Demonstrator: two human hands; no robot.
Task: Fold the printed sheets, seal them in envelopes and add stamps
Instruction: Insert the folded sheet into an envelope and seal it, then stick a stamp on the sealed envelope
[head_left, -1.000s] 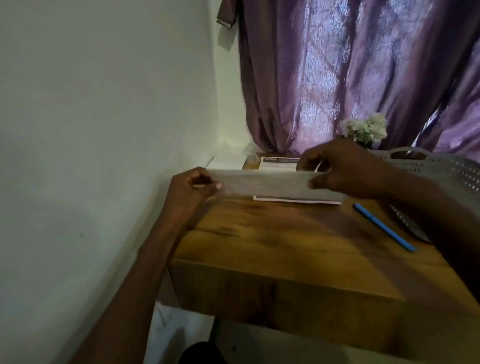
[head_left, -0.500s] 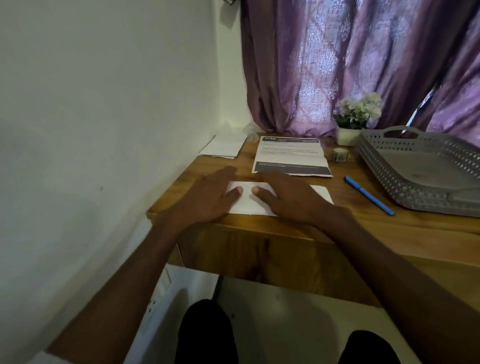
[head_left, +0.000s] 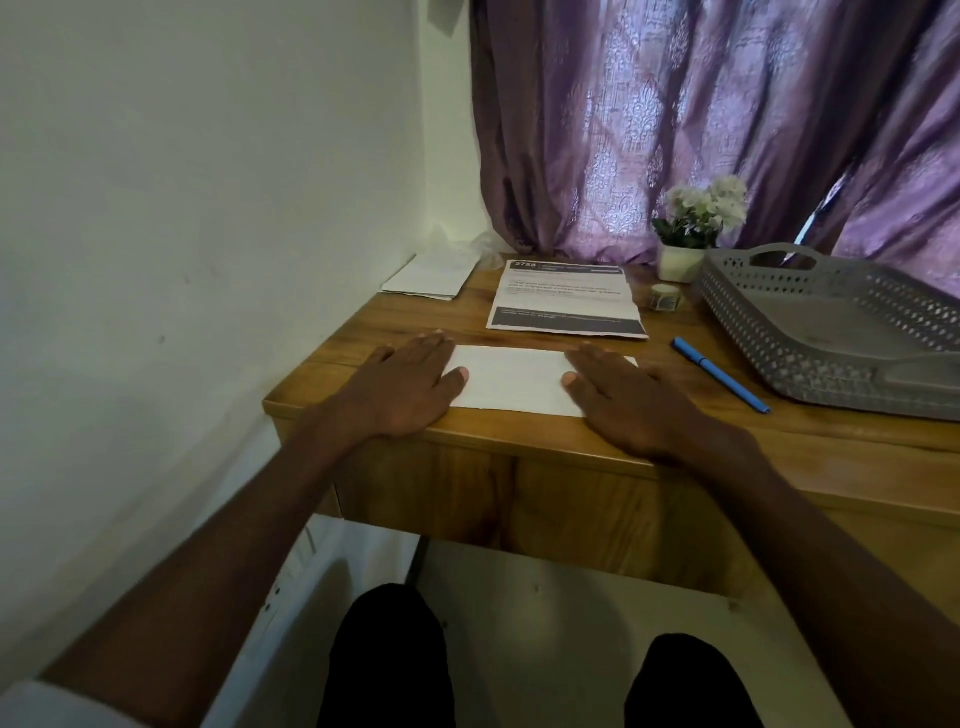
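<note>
Presently, item one: folded sheet (head_left: 514, 382), white, lying flat near the front edge of the wooden desk (head_left: 519, 441), its long axis running left to right across the person's front. Left hand (head_left: 402, 387), fingers straight and laid flat, presses the sheet's left end; right hand (head_left: 621, 397), fingers likewise straight and flat, presses the right end; the bare middle of the sheet shows between the two thumbs. Both hands are equally near, one per end. Item two: stack of printed sheets (head_left: 566, 299), just beyond the folded one. Item three: envelopes (head_left: 431, 275), at the far left corner, nearer the left hand. Judgement: crease being flattened; the envelope fetch likely falls to the left hand.
</note>
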